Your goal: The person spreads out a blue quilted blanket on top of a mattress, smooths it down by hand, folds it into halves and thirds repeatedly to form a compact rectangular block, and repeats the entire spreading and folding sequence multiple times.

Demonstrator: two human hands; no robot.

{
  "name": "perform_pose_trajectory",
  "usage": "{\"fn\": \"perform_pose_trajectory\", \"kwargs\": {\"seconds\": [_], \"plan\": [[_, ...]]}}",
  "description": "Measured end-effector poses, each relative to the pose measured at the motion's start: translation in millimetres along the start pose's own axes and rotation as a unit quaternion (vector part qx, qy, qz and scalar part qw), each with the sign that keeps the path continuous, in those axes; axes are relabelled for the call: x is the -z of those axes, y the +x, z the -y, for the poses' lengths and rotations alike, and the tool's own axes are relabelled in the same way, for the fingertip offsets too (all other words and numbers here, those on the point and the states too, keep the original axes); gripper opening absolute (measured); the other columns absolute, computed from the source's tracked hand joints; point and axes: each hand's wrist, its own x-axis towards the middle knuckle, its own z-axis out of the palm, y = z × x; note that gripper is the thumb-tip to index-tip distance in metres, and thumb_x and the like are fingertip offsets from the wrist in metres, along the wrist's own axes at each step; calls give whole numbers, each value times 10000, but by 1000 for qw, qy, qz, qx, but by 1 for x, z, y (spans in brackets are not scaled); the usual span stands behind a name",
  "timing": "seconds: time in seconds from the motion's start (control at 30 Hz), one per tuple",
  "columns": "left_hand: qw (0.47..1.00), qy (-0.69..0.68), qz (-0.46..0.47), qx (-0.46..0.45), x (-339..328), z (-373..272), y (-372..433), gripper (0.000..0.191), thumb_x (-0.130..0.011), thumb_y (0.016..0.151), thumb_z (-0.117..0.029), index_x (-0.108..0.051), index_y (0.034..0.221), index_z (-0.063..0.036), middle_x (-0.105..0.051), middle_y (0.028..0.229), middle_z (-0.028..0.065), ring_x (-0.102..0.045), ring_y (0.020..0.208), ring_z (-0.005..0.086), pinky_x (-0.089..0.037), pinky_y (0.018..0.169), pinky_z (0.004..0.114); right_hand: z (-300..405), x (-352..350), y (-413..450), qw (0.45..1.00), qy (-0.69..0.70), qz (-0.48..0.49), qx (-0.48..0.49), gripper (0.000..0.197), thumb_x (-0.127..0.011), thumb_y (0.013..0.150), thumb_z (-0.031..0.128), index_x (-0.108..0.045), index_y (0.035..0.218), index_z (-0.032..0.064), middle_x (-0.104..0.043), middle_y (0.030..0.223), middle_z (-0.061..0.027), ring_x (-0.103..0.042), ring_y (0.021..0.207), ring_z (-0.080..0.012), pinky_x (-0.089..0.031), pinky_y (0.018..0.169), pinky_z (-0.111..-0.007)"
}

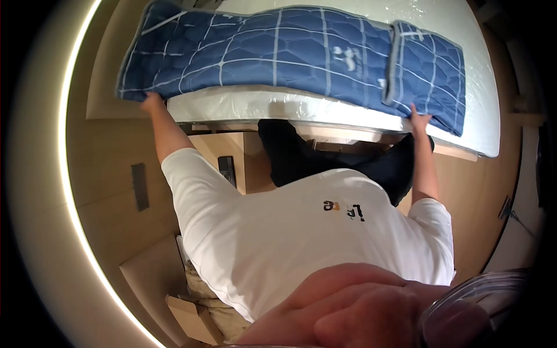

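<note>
A blue quilted mattress pad [300,48] with a white grid pattern and grey binding lies lengthwise in a folded strip. Under it is a white mattress [243,104] in shiny clear plastic. My left hand [152,101] grips the pad's near edge at its left end, with the fingertips partly hidden. At the other end, my right hand [419,118] holds the near edge, just below a bound edge that crosses the strip. The pad is doubled over at that right end. A white strap crosses its far left corner.
Close to my left arm is a wooden bedside cabinet [222,145] with a black device [226,167] on it. A padded headboard [109,82] stands left of the mattress. Behind me at lower left are a cardboard box [193,317] and another padded panel [152,278]. My dark-trousered legs meet the bed's side.
</note>
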Motion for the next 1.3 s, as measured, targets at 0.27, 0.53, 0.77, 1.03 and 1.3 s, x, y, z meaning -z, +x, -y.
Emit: {"fn": "perform_pose_trajectory", "kwargs": {"seconds": [0.27,0.53,0.77,1.03,1.3], "plan": [[889,279,165,-323,-67,161,-247,553,-680,918,-308,-553,1293,78,-632,1244,285,-577,1230,466,-487,1014,547,112,29,-51,946,186,127,-235,780,-835,779,579,-473,1243,67,-579,946,-109,-500,609,-186,-380,405,-291],[587,159,410,-680,-84,165,-569,696,-692,918,-477,-499,1524,-194,-426,1573,217,-348,1448,501,-232,1140,732,159,179,86,692,458,395,-393,546,-690,943,515,-505,1039,11,-590,883,-128,-582,737,-227,-556,624,-307],[600,181,433,-648,-100,161,-569,509,-656,953,-420,-612,1414,-208,-461,1551,177,-387,1445,427,-235,1153,698,197,372,126,799,595,81,-8,716,-338,1060,569,-491,1429,-25,-553,1447,-277,-521,1361,-442,-445,1124,-569],[787,259,265,-494,-134,148,-528,561,-546,1001,-423,-565,1400,-30,-431,1561,225,-338,1471,439,-223,1177,642,-12,218,87,977,214,-11,4,351,-542,1058,321,-692,1214,45,-710,1086,-68,-643,902,-148,-511,791,-290],[798,287,194,-493,-156,172,-521,642,-485,1018,-389,-379,1550,-45,-319,1640,222,-216,1538,445,-105,1234,619,135,75,89,903,-250,-92,339,177,-735,880,258,-771,1035,179,-707,1100,-81,-666,1015,-342,-537,863,-471]]}}
